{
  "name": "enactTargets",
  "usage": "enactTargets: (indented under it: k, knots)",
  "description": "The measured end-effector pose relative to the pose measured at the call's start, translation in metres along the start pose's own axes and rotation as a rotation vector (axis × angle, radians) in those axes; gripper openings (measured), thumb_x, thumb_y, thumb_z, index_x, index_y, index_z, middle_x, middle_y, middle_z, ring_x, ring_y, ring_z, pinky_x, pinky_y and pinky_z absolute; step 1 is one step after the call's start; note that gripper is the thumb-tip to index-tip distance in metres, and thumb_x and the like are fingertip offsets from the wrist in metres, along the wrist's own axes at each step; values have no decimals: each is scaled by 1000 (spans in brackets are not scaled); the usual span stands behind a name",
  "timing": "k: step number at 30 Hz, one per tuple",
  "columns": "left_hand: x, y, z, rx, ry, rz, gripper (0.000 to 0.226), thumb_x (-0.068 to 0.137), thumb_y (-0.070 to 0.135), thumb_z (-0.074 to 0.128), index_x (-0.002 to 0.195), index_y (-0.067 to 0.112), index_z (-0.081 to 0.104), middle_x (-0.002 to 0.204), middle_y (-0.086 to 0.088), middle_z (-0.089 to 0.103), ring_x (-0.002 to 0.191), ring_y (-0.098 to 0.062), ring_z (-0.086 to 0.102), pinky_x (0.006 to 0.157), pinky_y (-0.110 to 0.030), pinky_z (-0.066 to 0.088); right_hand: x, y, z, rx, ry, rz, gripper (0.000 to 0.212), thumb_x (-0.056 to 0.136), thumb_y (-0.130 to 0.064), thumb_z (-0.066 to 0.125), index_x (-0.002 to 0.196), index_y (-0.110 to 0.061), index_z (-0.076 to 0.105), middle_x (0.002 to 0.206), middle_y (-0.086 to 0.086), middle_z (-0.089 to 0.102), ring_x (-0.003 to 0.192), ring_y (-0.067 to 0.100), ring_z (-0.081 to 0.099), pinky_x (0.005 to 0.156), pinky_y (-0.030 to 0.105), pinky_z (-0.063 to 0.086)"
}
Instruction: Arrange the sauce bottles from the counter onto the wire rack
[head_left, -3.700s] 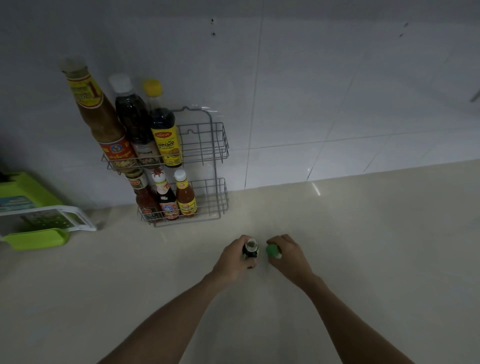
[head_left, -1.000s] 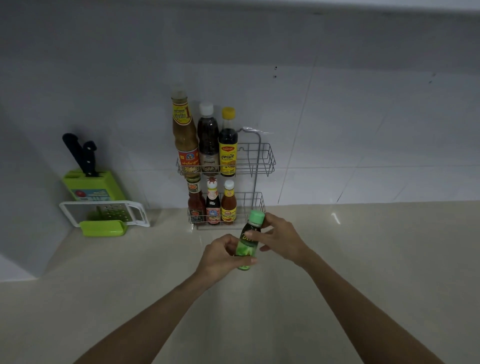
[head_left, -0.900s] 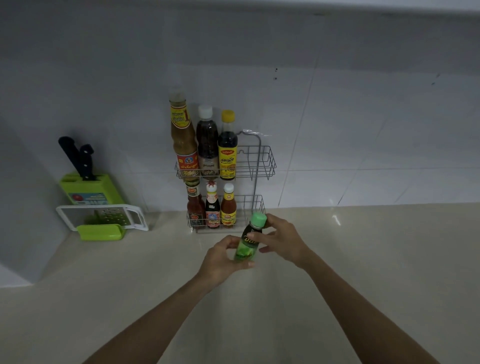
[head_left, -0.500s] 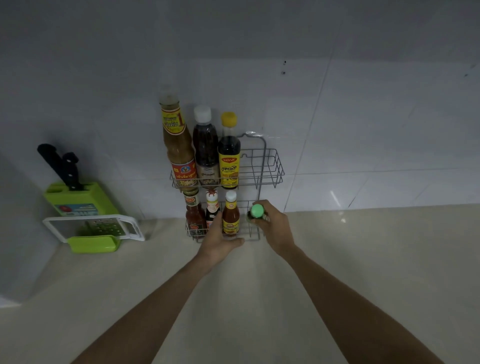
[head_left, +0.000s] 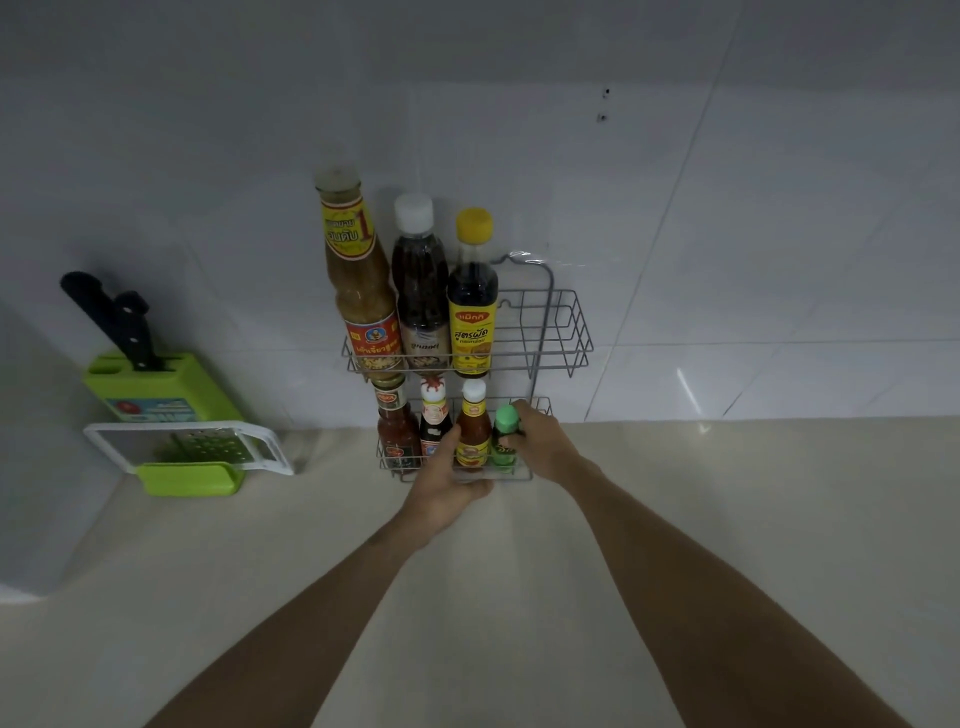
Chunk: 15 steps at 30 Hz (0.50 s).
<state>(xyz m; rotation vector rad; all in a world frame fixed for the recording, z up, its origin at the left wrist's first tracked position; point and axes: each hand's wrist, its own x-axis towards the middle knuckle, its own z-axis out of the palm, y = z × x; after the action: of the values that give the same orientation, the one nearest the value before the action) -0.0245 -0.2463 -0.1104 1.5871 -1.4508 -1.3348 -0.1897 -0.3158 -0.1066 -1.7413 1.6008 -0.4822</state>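
A two-tier wire rack stands against the tiled wall. Three tall bottles fill the left of its upper tier. Three small sauce bottles stand in the lower tier, the rightmost with a yellow-red label. A small green-capped bottle stands upright in the lower tier to the right of them, with my right hand wrapped around it. My left hand grips the front edge of the lower tier, fingers against the yellow-labelled bottle.
A green knife block with black-handled knives stands at the left by the wall. A white and green grater lies in front of it. The beige counter stretches to the right. The right part of the upper tier holds nothing.
The green-capped bottle went from in front of the rack, held in both hands, into the lower tier's right end. My left hand let go of it and moved onto the rack's front.
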Motion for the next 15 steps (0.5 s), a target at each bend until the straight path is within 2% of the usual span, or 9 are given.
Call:
enactTargets:
  k: [2, 4, 7, 9, 12, 15]
  knots:
    - [1, -1, 0, 19, 6, -5, 97, 70, 20, 75, 152, 26, 25, 148, 7, 45, 136, -15, 43, 115, -42, 35, 0, 2, 3, -6, 15, 17, 38, 87, -12, 64, 122, -7, 49, 111, 22, 64, 105, 37, 59, 78, 34, 44]
    - [-1, 0, 0, 24, 7, -23, 93, 77, 10, 74, 153, 24, 22, 151, 7, 40, 138, -14, 38, 116, -37, 33, -2, 2, 4, -22, 15, 38, 42, 90, -14, 60, 129, -9, 45, 113, 23, 63, 107, 39, 59, 81, 37, 46]
    - [-3, 4, 0, 40, -1, -35, 87, 84, -3, 66, 154, 19, 20, 141, 12, 37, 132, -7, 34, 107, -23, 31, -13, -1, 6, -58, -18, 54, 62, 93, -10, 52, 147, -9, 22, 127, 22, 59, 116, 41, 56, 91, 42, 46]
    - [-3, 4, -2, 92, 1, -29, 82, 85, -7, 61, 153, 16, 22, 138, 10, 38, 130, -6, 34, 105, -20, 29, -22, -2, 6, -40, -26, 50, 72, 89, -7, 51, 150, -9, 12, 135, 20, 54, 122, 39, 53, 98, 45, 46]
    - [-12, 3, -9, 166, 37, -1, 73, 85, -4, 60, 150, 16, 33, 146, 5, 43, 137, -13, 39, 106, -20, 30, -37, 2, 7, -53, 3, 26, 75, 83, -1, 52, 149, -10, 16, 143, 17, 46, 131, 35, 45, 107, 45, 40]
    - [-35, 13, -17, 288, 73, 88, 57, 87, -3, 58, 140, 13, 48, 145, -7, 49, 137, -27, 42, 112, -29, 34, -68, -5, 1, -245, 18, -54, 66, 85, -7, 54, 145, -6, 28, 140, 16, 46, 132, 36, 40, 111, 43, 34]
